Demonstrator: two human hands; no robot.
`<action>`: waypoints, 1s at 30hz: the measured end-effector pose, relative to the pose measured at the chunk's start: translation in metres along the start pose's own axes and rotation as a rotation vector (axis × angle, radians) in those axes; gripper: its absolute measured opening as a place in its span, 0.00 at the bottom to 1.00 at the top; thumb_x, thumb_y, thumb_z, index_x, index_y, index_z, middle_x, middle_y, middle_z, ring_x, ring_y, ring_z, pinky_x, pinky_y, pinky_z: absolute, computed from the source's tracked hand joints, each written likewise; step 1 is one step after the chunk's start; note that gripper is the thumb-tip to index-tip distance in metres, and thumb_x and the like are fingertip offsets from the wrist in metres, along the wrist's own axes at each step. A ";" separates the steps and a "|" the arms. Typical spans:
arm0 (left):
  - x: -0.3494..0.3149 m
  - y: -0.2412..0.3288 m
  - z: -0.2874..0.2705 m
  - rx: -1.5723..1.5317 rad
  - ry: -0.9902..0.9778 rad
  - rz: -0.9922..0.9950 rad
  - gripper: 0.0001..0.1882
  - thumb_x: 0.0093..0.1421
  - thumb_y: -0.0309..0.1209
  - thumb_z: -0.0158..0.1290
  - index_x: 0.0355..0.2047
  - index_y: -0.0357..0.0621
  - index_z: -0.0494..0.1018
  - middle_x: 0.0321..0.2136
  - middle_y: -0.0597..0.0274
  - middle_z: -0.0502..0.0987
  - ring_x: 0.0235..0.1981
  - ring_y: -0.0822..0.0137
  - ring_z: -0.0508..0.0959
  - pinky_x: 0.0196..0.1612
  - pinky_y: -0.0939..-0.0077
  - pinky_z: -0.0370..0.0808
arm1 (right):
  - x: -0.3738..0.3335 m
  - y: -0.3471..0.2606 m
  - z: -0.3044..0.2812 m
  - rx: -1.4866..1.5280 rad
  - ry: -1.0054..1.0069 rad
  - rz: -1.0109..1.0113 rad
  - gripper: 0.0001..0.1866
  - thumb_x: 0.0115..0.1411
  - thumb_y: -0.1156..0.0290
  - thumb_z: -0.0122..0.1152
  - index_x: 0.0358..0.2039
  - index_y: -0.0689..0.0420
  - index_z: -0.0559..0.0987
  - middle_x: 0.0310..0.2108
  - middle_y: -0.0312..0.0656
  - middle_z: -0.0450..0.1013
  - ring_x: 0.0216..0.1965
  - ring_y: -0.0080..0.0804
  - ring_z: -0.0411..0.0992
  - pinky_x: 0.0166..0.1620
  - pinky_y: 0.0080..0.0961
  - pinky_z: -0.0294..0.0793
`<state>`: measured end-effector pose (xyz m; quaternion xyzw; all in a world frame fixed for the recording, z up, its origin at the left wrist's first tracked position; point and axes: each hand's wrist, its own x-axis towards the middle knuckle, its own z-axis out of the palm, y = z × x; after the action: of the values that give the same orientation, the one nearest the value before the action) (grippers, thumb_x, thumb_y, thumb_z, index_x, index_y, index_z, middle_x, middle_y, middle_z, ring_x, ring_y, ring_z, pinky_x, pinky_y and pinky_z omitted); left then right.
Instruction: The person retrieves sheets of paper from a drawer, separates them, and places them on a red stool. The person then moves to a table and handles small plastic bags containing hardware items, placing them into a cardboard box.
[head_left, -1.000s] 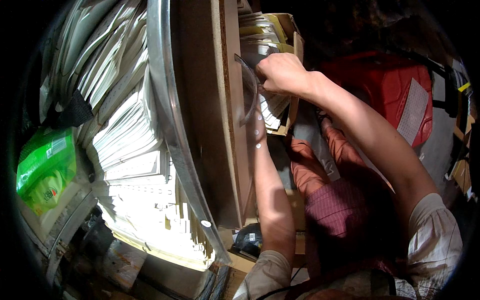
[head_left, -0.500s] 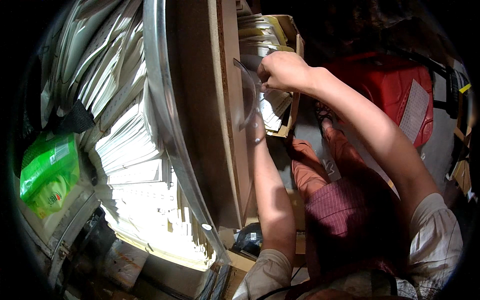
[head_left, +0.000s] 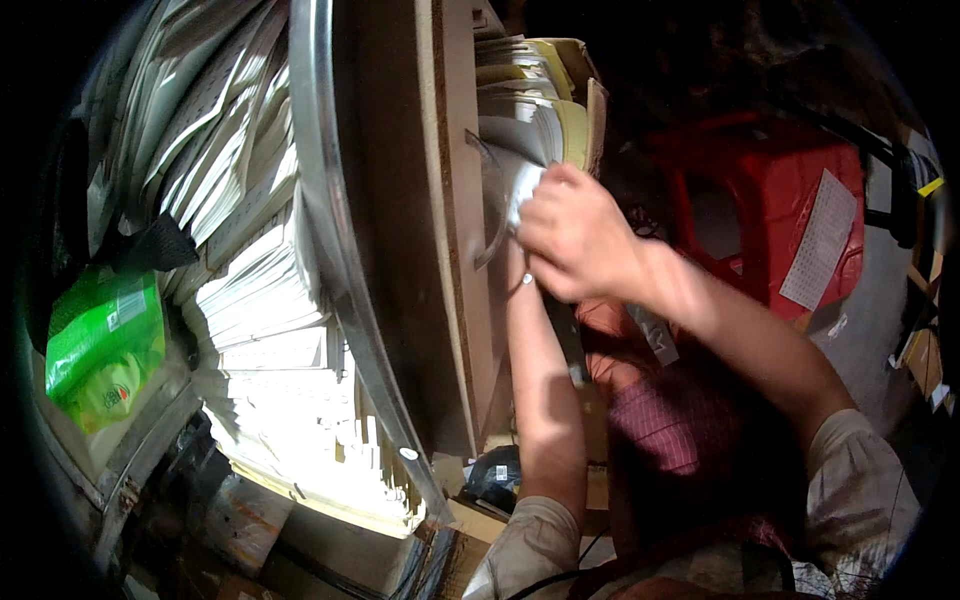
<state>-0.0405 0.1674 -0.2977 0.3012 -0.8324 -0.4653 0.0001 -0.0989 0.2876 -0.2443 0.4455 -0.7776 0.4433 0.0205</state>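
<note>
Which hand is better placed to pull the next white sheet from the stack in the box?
Probably right: the right hand already touches the white sheets; the left hand is hidden behind it.

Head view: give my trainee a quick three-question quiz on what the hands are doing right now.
1. True or false: the right hand is at the paper stack in the cardboard box.
2. What colour is the stool beyond the right forearm? A) blue B) red C) white
3. Fill in: the packet at far left is ____.

Key:
1. True; it grips something white at the stack's edge. The left hand is hidden behind it.
2. B
3. green
</note>
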 end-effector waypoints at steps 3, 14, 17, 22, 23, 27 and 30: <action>-0.001 -0.006 -0.001 -0.006 0.014 -0.002 0.27 0.72 0.45 0.44 0.59 0.35 0.70 0.57 0.48 0.74 0.57 0.57 0.73 0.59 0.64 0.70 | -0.029 -0.044 -0.023 0.117 -0.005 -0.055 0.11 0.37 0.67 0.64 0.19 0.55 0.72 0.23 0.39 0.64 0.31 0.38 0.69 0.48 0.38 0.70; -0.083 -0.014 -0.007 -0.414 0.122 -0.146 0.31 0.72 0.52 0.43 0.56 0.33 0.71 0.53 0.48 0.76 0.54 0.59 0.75 0.56 0.64 0.72 | -0.128 -0.088 -0.071 0.156 -0.415 0.009 0.09 0.41 0.65 0.62 0.20 0.56 0.75 0.25 0.35 0.65 0.32 0.34 0.69 0.51 0.34 0.70; -0.120 0.011 -0.011 -0.792 0.111 -0.291 0.31 0.73 0.51 0.42 0.57 0.30 0.70 0.52 0.48 0.76 0.54 0.57 0.75 0.57 0.63 0.72 | -0.142 -0.098 -0.065 0.137 -0.533 -0.088 0.09 0.44 0.64 0.59 0.21 0.56 0.77 0.25 0.35 0.67 0.32 0.33 0.70 0.53 0.32 0.68; -0.160 0.018 -0.031 -0.564 -0.255 -0.391 0.24 0.68 0.41 0.57 0.51 0.29 0.73 0.44 0.59 0.78 0.43 0.71 0.75 0.49 0.74 0.71 | -0.140 -0.131 -0.054 0.075 -0.434 -0.031 0.10 0.47 0.64 0.57 0.20 0.57 0.79 0.24 0.38 0.74 0.32 0.33 0.73 0.55 0.31 0.67; -0.160 0.024 -0.032 -0.609 -0.205 -0.401 0.22 0.67 0.37 0.59 0.50 0.28 0.73 0.44 0.58 0.78 0.43 0.70 0.75 0.49 0.73 0.72 | -0.139 -0.138 -0.050 0.062 -0.403 -0.014 0.10 0.47 0.64 0.57 0.20 0.57 0.80 0.24 0.39 0.74 0.31 0.34 0.73 0.55 0.31 0.67; -0.156 0.023 -0.049 -0.749 -0.273 -0.451 0.22 0.67 0.36 0.58 0.52 0.28 0.72 0.46 0.55 0.79 0.45 0.68 0.77 0.50 0.71 0.73 | -0.135 -0.151 -0.052 0.147 -0.277 0.083 0.07 0.46 0.67 0.63 0.22 0.57 0.80 0.23 0.36 0.73 0.28 0.33 0.72 0.51 0.32 0.69; -0.150 0.043 -0.068 -0.935 -0.337 -0.466 0.22 0.68 0.33 0.56 0.55 0.27 0.70 0.49 0.51 0.79 0.48 0.63 0.79 0.53 0.68 0.75 | -0.133 -0.139 -0.061 0.106 -0.105 0.230 0.06 0.54 0.70 0.66 0.23 0.56 0.80 0.22 0.37 0.73 0.28 0.35 0.72 0.45 0.34 0.70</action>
<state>0.0798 0.2064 -0.1844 0.3665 -0.4368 -0.8151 -0.1025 0.0582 0.3916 -0.1704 0.3765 -0.7990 0.4592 -0.0948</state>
